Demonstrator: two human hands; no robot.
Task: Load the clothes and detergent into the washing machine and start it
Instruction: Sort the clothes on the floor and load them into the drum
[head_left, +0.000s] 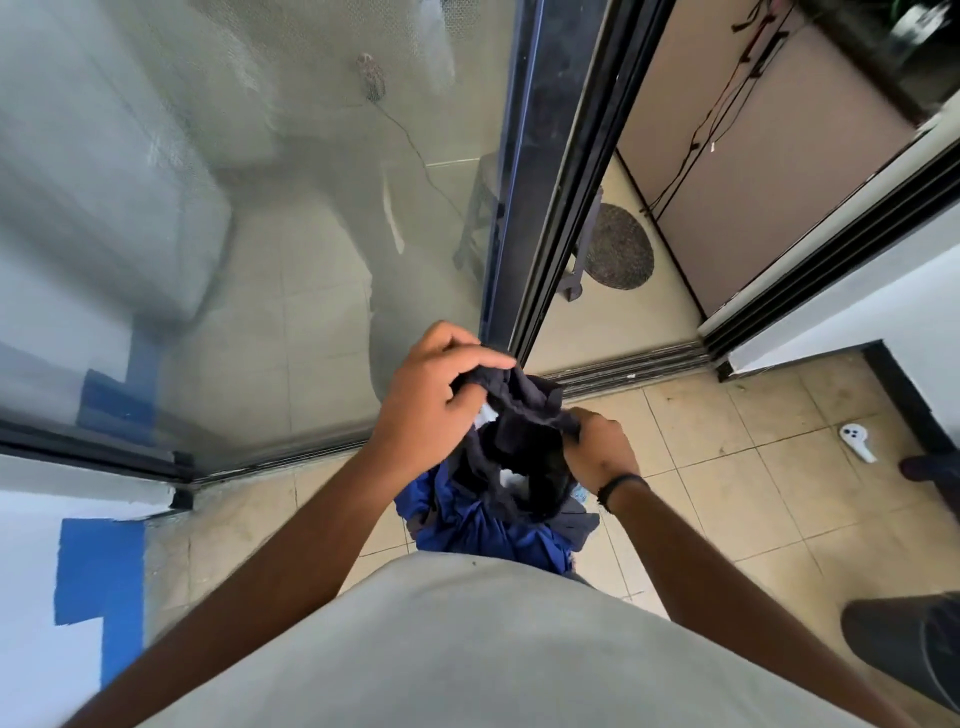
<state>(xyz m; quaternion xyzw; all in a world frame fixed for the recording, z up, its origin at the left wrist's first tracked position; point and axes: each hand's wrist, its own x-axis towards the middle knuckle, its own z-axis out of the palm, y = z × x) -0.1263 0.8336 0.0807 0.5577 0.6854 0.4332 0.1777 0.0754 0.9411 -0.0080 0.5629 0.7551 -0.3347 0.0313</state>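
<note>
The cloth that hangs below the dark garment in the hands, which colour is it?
Bright blue. The blue cloth hangs under the dark garment; the head view shows it.

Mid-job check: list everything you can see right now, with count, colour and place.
dark garment: one, navy-black, held up in both hands
blue clothes: a bundle, bright blue, hanging under the dark garment
sliding glass door: one, black frame, ahead and left
round mat: one, dark grey, beyond the doorway
white device: one, on the tiled floor, right
wristband: one, black, right wrist
left hand: grip on the dark garment
right hand: grip on the dark garment
</note>
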